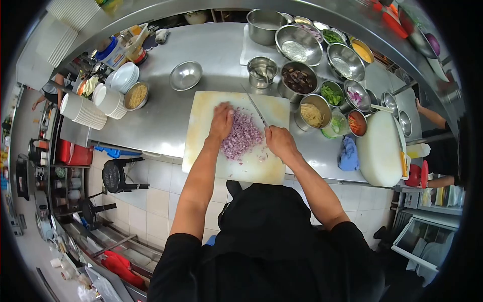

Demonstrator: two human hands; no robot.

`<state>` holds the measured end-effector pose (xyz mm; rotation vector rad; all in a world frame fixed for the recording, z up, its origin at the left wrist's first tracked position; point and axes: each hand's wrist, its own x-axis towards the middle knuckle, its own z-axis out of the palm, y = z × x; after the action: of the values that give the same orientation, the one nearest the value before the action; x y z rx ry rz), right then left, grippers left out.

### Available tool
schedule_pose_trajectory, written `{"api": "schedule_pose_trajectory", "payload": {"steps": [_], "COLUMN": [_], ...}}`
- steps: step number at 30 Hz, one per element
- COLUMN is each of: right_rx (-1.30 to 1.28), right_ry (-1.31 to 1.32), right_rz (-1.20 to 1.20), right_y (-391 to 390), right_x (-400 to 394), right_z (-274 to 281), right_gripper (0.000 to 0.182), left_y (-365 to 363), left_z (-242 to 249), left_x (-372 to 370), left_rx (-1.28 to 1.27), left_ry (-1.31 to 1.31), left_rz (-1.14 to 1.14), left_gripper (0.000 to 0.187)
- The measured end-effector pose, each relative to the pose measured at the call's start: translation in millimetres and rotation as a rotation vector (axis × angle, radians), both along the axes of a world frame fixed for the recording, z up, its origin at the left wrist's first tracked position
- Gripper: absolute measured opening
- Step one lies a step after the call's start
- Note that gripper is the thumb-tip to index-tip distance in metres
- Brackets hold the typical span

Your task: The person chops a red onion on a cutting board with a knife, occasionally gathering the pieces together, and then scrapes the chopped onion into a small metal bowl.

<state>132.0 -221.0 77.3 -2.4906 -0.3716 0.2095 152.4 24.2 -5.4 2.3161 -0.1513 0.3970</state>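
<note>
A white cutting board (201,156) lies on the steel counter before me, with a heap of finely chopped red onion (241,136) on its middle. My right hand (280,142) is closed around the handle of a kitchen knife (255,106). The blade points away from me and to the left, along the heap's right side. At the heap's upper left edge, my left hand (221,121) rests with its fingers extended, touching or very close to the onion. It holds nothing that I can see.
Pots and bowls of ingredients crowd the right back, including shredded food (312,116) and dark pieces (299,79). An empty steel bowl (185,76) sits behind the board. White containers (83,108) stand left; a blue cloth (348,154) lies right. Other people are at both sides.
</note>
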Motion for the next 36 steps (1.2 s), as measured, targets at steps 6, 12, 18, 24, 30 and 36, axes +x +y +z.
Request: {"api": "schedule_pose_trajectory", "payload": {"steps": [6,12,18,24,30,36], "right_rx": [0.002,0.112,0.093,0.108,0.107,0.113], "right_ry": [0.135,0.182,0.203,0.173,0.066,0.226], "right_rz": [0.07,0.103,0.114,0.105,0.253,0.256], "right_y": [10,28,39,61,56,74], "right_x": [-14,-49,-43,-50,-59,-36], "right_z": [-12,4,9,-9,8,-16], "right_gripper": [0.037,0.04,0.039,0.038,0.037,0.036], "left_y": [-31,-30,-38,-37,-30,-26], "left_z": [29,6,-10,-11,-63,-58], "left_x": [-28,-65,-73,-74,-67,-64], "left_rx": [-0.256,-0.417,-0.411,-0.42,-0.471,-0.509], "left_ry": [0.12,-0.171,-0.191,-0.209,-0.179,-0.089], "left_rz": [-0.238,0.299,0.487,0.476,0.505,0.569], "left_gripper": [0.032,0.028,0.038,0.049,0.059,0.059]}}
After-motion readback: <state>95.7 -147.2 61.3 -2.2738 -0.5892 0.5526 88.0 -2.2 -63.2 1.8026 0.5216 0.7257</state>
